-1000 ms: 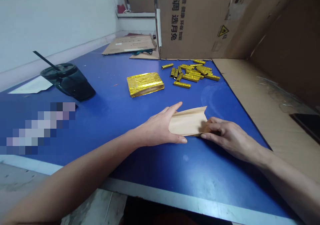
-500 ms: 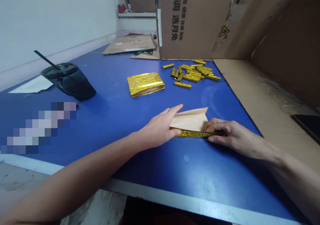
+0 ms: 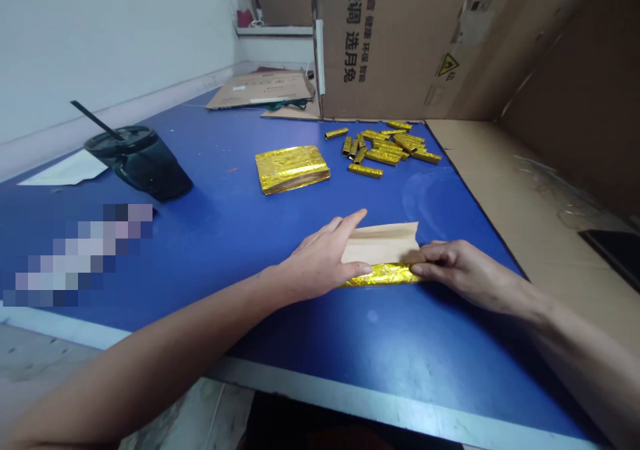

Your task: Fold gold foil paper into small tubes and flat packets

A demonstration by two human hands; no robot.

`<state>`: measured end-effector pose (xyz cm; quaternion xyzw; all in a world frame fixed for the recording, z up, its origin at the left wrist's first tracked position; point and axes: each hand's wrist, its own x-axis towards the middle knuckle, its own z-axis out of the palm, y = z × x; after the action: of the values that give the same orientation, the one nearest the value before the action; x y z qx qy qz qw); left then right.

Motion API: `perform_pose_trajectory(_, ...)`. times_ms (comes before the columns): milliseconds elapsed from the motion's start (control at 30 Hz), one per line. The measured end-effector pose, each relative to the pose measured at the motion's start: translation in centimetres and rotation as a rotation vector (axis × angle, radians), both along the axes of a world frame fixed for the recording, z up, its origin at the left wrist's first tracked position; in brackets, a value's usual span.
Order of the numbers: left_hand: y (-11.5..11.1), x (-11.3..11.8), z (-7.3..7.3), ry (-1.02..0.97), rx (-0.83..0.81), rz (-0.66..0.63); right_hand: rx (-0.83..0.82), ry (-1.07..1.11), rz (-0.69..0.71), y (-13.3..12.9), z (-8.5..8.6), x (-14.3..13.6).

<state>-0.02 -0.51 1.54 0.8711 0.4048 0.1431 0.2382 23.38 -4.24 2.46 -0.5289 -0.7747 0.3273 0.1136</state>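
Note:
A sheet of gold foil paper [image 3: 383, 245] lies in front of me, its plain tan side up, with the near edge folded over into a shiny gold strip. At its left end is my left hand [image 3: 323, 257], the thumb on the gold fold and the fingers reaching past the tan part. My right hand [image 3: 445, 263] pinches the right end of the fold between thumb and bent fingers. Beyond them sits a stack of gold foil paper [image 3: 293, 169]. Several small rolled gold foil tubes [image 3: 385, 147] lie in a loose pile to its right.
A dark cup with a straw [image 3: 145, 163] stands on the left over a white paper [image 3: 60, 170]. Flat cardboard [image 3: 260, 90] lies at the back of the blue table [image 3: 215, 237]. A large cardboard box wall [image 3: 400, 50] rises behind the tubes. A blurred patch covers something at left.
The near fold has turned from a narrow, raised edge to a wider, flatter gold strip. My right fingers have shifted slightly to the paper's right end; the left hand has barely moved.

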Motion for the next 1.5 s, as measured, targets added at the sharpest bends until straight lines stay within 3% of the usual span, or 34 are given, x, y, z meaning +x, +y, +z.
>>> perform_pose_trajectory(200, -0.2, 0.1, 0.0, 0.016, 0.025, 0.006, 0.091, -0.108, -0.084, 0.1, -1.0, -0.1)
perform_pose_trajectory(433, -0.2, 0.3, -0.4, 0.043, 0.080, 0.001, 0.112, -0.271, -0.124, 0.2, -0.5, -0.9)
perform_pose_trajectory(1100, -0.5, 0.6, -0.3, 0.176, 0.171, -0.021, 0.194, -0.375, -0.210, 0.4, -0.6, -1.8)
perform_pose_trajectory(1200, -0.7, 0.6, -0.4, 0.199, 0.287, -0.013, 0.218, -0.363, -0.214, 0.4, -0.7, -1.8)
perform_pose_trajectory(1300, -1.2, 0.8, -0.3, 0.216, 0.524, -0.031, 0.228, -0.348, -0.205, 0.5, -0.7, -1.7)
perform_pose_trajectory(1400, -1.7, 1.0, -0.1, 0.225, 0.684, -0.117, 0.226, -0.356, -0.218, 0.5, -0.6, -1.7)
perform_pose_trajectory(1500, -1.9, 1.2, -0.3, 0.267, 0.727, -0.209, 0.184, -0.366, -0.230, 0.3, -0.5, -1.7)
